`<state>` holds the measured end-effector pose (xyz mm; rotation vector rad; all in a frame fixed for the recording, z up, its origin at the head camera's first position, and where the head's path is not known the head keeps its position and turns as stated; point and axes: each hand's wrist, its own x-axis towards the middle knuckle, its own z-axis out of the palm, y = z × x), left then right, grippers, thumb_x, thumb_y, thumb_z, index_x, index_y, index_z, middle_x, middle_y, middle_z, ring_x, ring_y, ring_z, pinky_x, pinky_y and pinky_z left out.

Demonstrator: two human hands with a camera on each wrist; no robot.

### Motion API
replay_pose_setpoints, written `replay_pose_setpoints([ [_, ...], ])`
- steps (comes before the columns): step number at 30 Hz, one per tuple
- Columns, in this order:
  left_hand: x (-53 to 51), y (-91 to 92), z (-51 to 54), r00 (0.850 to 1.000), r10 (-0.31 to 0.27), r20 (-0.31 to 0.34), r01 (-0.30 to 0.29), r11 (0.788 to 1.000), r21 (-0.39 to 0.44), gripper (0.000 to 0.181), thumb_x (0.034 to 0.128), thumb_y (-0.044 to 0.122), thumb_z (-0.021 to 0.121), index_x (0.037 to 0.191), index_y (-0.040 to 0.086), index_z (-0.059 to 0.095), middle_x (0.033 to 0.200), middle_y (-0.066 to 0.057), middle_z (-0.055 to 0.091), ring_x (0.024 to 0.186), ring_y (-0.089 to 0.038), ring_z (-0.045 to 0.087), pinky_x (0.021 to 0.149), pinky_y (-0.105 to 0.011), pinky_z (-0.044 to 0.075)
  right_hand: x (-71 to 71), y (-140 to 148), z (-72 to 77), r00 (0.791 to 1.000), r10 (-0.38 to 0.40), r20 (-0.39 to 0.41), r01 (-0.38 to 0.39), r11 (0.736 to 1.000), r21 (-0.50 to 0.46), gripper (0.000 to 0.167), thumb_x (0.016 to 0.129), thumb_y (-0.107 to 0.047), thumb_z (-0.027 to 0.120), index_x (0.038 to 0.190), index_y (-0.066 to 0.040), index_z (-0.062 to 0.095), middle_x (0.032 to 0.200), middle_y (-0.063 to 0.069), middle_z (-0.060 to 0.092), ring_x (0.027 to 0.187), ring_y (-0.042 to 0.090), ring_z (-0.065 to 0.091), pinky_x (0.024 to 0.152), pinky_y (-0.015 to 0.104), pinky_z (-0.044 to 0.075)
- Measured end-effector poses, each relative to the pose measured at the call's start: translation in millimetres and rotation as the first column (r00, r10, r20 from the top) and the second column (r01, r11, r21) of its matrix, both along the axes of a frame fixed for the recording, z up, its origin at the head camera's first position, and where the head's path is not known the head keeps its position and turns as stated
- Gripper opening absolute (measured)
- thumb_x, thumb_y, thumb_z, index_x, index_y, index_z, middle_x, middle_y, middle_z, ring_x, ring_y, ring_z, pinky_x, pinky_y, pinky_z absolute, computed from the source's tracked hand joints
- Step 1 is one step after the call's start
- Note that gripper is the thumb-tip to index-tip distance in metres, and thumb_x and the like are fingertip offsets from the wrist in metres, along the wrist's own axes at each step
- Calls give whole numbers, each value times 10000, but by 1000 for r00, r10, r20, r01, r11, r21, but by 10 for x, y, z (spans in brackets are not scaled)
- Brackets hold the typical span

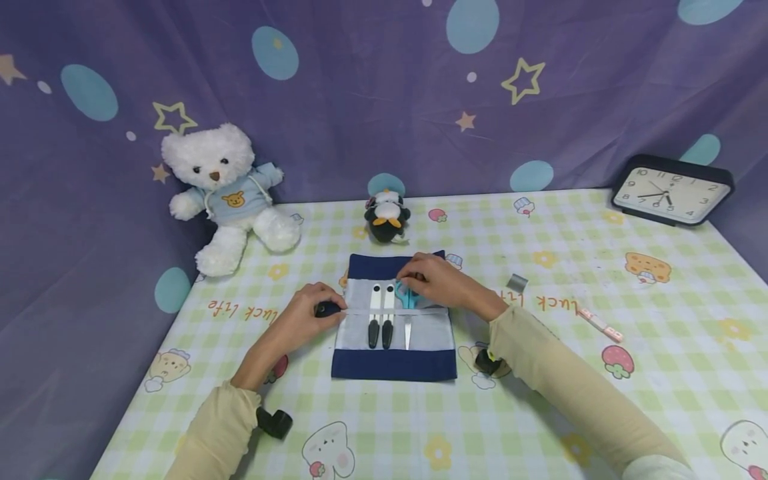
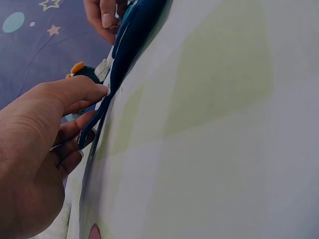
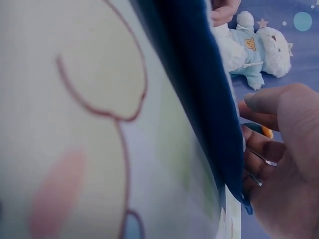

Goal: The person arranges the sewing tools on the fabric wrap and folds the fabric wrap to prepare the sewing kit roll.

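A navy and grey cloth tool roll (image 1: 393, 365) lies unfolded on the table. My left hand (image 1: 307, 313) pinches its left edge, where a dark flap of cloth folds over beside the fingers; the left wrist view shows the thumb on this navy cloth edge (image 2: 115, 74). Under the roll's grey band sit two slim white tools with black ends (image 1: 381, 327). To their right, scissors (image 1: 408, 300) with light-blue handles are tucked under the band, blade toward me. My right hand (image 1: 441, 280) pinches the scissors' handles, its fingertips partly hiding them.
Behind the roll stands a penguin toy (image 1: 387, 219), with a white teddy bear (image 1: 231, 193) at back left. A black clock (image 1: 672, 192) is at back right. A small grey piece (image 1: 517, 283) and a pink-and-white stick (image 1: 600, 325) lie to the right.
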<state>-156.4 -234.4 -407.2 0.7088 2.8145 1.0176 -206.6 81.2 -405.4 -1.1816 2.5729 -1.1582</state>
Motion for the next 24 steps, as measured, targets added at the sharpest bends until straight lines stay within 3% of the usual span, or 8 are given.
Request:
replay_pose_setpoints([
  [10,-8,-3,-4,1000,1,5,-1,1000,-5,90,931,129,792,1013,158,771,1081,-8,657,1056,-266,553,905,-493,467,69,191,59,993,-116,12,116,991,-68,198,1057,-106,608,1171,-20,745,1048,36,659,855,159,579,757,375,505],
  [17,4,2,6,1000,11,-4,-11,1000,-10,94,929,143,795,1013,175,766,1080,10,659,1069,-257,553,926,-489,447,92,465,113,984,-174,36,177,979,-100,197,1058,-89,601,1175,-6,736,1051,99,689,868,179,594,764,388,512],
  [24,-1,-5,20,1000,-3,-3,3,1000,-16,79,934,161,795,1006,177,767,1078,13,662,1087,-268,551,942,-504,433,163,813,131,959,-283,-6,280,954,-110,174,1054,-104,618,1113,-8,751,1003,108,696,845,184,604,777,389,522],
])
